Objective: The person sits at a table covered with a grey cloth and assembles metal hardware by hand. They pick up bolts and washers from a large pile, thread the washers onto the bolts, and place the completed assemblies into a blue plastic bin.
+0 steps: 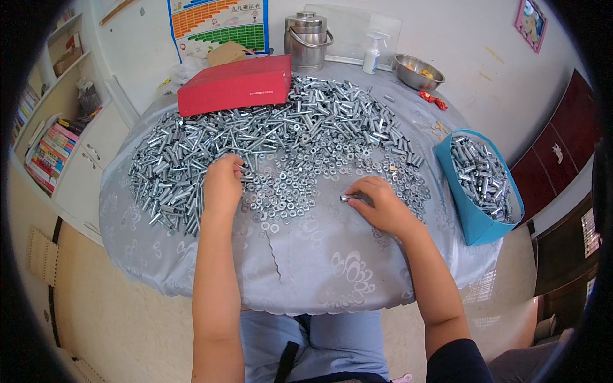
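My right hand (378, 202) is closed on a short silvery metal sleeve (347, 198), held between thumb and fingers just above the cloth. At the pile's near edge, my left hand (223, 181) is curled in a pinch among the metal parts; what its fingertips hold, if anything, I cannot make out. Around it lie many long bolts (191, 142) and metal sleeves (325, 105), heaped across the far half of the table. Loose nuts and washers (284, 191) spread between my hands, with more beside my right wrist.
A blue fabric bin (476, 231) full of metal sleeves stands at the right edge. A red box (235, 86) rests on the heap. Behind are a steel canister (306, 48), a spray bottle (372, 56) and a metal bowl (415, 76). A wavy dark strand (273, 255) lies in front.
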Demonstrator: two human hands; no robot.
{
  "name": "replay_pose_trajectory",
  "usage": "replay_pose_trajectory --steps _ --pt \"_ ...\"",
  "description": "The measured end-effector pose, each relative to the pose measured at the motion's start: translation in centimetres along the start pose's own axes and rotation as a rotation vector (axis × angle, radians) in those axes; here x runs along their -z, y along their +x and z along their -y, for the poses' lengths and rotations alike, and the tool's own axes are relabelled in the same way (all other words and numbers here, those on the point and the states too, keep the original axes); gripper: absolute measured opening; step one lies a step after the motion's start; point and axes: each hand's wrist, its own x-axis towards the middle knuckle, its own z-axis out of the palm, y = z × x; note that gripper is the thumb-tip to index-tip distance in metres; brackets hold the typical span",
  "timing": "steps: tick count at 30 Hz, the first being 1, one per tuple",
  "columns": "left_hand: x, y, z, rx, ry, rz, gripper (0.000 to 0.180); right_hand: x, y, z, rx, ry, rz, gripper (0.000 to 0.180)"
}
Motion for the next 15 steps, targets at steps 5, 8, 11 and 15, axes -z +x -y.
replay_pose_trajectory --steps 5,8,11,15 --pt "0.5 -0.3 -1.1 0.047 0.026 -0.068 0.021 0.1 -0.1 0.8 -0.063 0.150 -0.034 0.018" --pt "0.6 0.1 -0.7 0.020 0.018 -0.121 0.022 0.0 0.0 1.2 -0.107 0.205 -0.083 0.019" --pt "1.0 0.0 -1.4 0.058 0.050 -0.113 0.024 0.1 0.0 1.3 -0.113 0.210 -0.077 0.019" --pt "1.0 -0.2 -1.2 0.011 0.092 -0.178 0.028 0.3 0.0 1.6 -0.101 0.179 -0.052 0.019"
